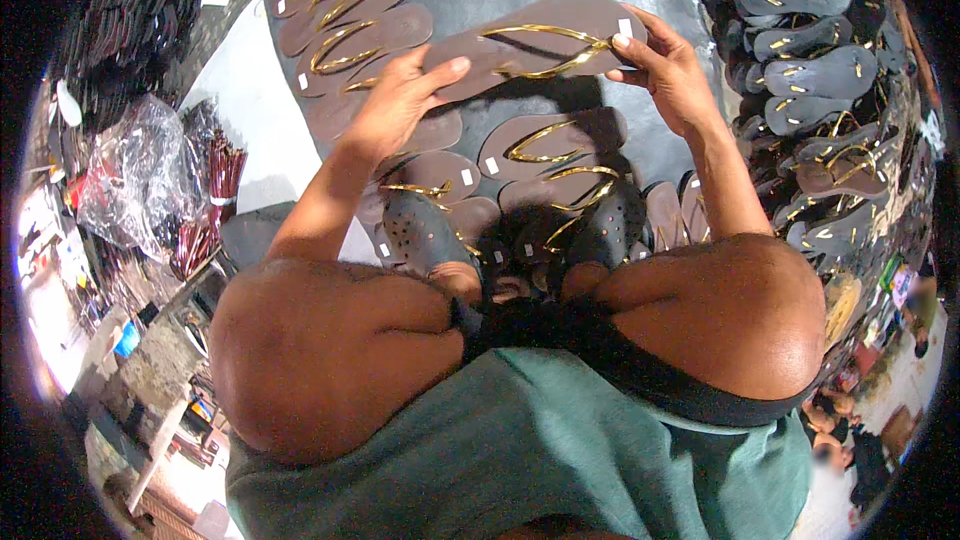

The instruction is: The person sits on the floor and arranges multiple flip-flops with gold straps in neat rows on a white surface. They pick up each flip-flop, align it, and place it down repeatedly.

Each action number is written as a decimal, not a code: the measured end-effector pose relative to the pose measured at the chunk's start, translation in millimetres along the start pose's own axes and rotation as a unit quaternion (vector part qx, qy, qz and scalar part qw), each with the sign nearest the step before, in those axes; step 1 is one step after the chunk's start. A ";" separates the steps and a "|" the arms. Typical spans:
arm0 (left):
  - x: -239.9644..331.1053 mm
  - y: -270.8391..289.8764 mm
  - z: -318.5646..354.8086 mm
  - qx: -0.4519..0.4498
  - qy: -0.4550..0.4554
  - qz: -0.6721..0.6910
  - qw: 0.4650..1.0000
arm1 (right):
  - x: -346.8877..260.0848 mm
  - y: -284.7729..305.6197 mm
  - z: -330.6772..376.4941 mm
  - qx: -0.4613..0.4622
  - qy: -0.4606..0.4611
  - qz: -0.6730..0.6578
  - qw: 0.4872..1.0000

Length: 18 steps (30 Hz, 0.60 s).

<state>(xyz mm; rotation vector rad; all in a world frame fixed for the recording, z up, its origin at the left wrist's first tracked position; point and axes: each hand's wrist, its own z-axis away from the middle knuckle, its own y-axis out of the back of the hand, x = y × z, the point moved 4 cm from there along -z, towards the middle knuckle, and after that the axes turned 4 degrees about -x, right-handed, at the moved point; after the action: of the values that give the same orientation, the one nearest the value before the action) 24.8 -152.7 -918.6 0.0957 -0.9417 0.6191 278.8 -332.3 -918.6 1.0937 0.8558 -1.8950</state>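
Note:
A brown flip-flop (pixel 565 12) with shiny gold straps is held level above the dark sheet, sole side up toward me. My left hand (pixel 400 95) grips one end of it, thumb on top and fingers hidden beneath. At the other end, the toe, my right hand (pixel 672 70) pinches the edge, its thumb beside a small white sticker (pixel 625 28). Below lie more brown flip-flops with gold straps: a column (pixel 360 28) on the left and a group (pixel 600 130) in front of my feet, many bearing white stickers.
Dark perforated clogs (pixel 412 225) are on my feet among the flip-flops. Piled dark flip-flops (pixel 820 75) line the right side. Leftward are a white sheet (pixel 262 125), a clear plastic bag (pixel 135 175) and a bundle of dark red strips (pixel 225 170). People (pixel 830 430) appear at lower right.

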 end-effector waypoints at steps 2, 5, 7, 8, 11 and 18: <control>-22.9 4.4 -19.9 -0.026 0.002 0.019 0.999 | 31.2 9.8 -6.5 0.042 -0.011 0.005 0.999; -49.6 17.9 -42.9 0.015 -0.012 -0.104 0.994 | 67.4 19.4 -7.6 0.093 -0.022 0.022 0.995; -59.3 21.2 -50.1 0.018 -0.018 -0.225 0.974 | 88.3 26.5 -6.8 0.085 -0.037 0.040 0.995; -63.4 20.9 -49.1 0.018 -0.010 -0.271 0.962 | 98.6 30.3 -6.0 0.083 -0.044 0.050 0.994; -75.5 20.4 -47.1 0.027 -0.016 -0.346 0.938 | 112.9 35.1 -5.8 0.067 -0.043 0.117 0.990; -62.4 13.0 -35.7 0.048 -0.004 -0.367 0.929 | 123.8 34.8 -3.9 0.064 -0.044 0.187 0.979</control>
<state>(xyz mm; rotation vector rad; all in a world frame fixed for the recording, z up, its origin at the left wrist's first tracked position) 16.9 -158.3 -991.0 0.5151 -0.8037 -0.0332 269.0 -381.0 -1037.3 1.1471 0.4444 -1.6829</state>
